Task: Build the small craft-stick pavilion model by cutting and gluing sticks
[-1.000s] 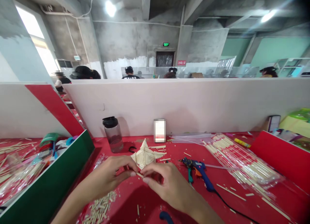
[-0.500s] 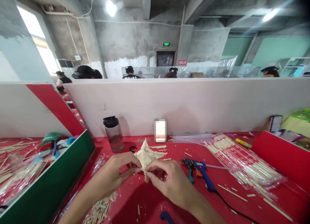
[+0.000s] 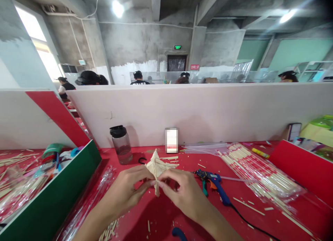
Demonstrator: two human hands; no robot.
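Note:
A pale star-shaped piece built from thin wooden sticks (image 3: 157, 167) is held a little above the red table, one point facing away from me and another toward me. My left hand (image 3: 128, 187) pinches it near the lower point from the left, thumb and fingertips together. From the right, my right hand (image 3: 186, 190) closes on the same spot, its thumb close to the left thumb. The fingertips partly cover the joint between them. To the right lies a blue hot glue gun (image 3: 214, 178) with an orange trigger and a glue stick in its back, beside a green-handled tool (image 3: 205, 189).
A water bottle (image 3: 121, 147) and an upright, blurred white screen (image 3: 171, 140) stand by the white partition (image 3: 208, 112). Bagged sticks (image 3: 262, 175) lie at right, cut stick pieces (image 3: 109, 230) at lower left. A green board (image 3: 59, 192) and red board (image 3: 304, 168) flank the table.
My left hand has shifted slightly right and in, its fingertips now closer to the right hand's at the star's lower point. The view has moved a little; the glue gun stays put.

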